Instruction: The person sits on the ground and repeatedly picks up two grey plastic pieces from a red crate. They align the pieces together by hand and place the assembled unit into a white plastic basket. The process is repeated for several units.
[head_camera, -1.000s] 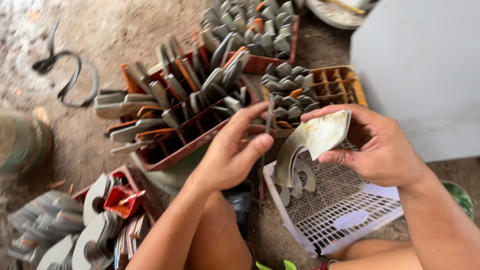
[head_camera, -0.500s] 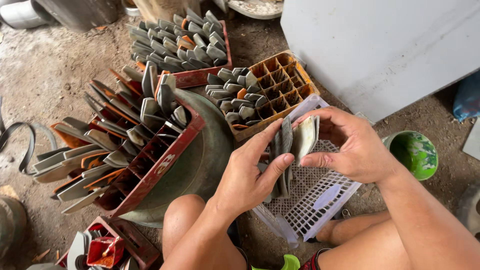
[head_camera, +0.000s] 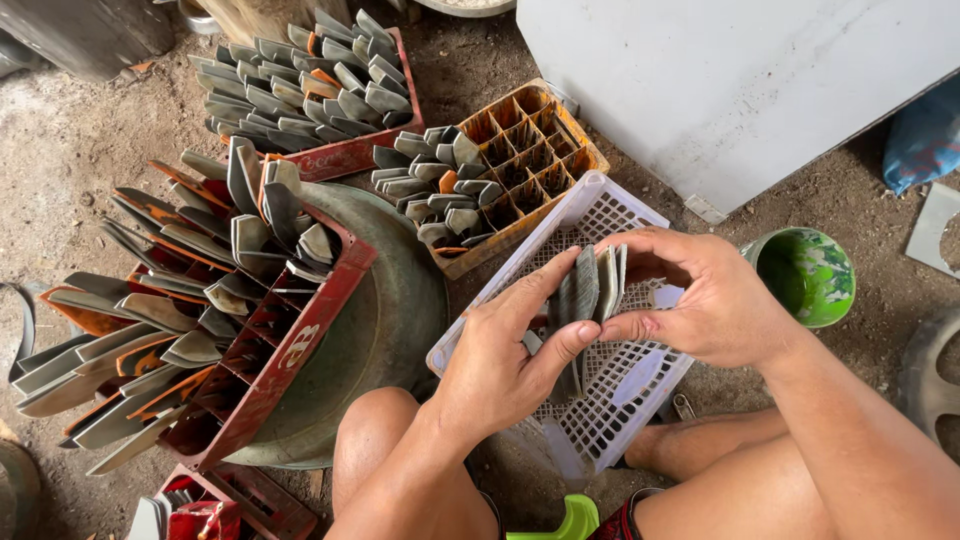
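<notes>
I've got a stack of grey blades (head_camera: 588, 290) pinched btwn both hands over the white mesh basket (head_camera: 600, 215). Left hand (head_camera: 505, 365) clamps thumb and index on its near side; right hand (head_camera: 705, 295) closes fingers around the top edge.

Blade stack (head_camera: 588, 290) bottoms behind left hand (head_camera: 500, 365)

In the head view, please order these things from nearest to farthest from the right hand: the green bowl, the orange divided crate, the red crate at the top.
From the right hand:
1. Green bowl, just to its right on the ground.
2. Orange divided crate, up and to the left, partly filled with grey blades.
3. Red crate at the top left, full of grey blades.
</notes>
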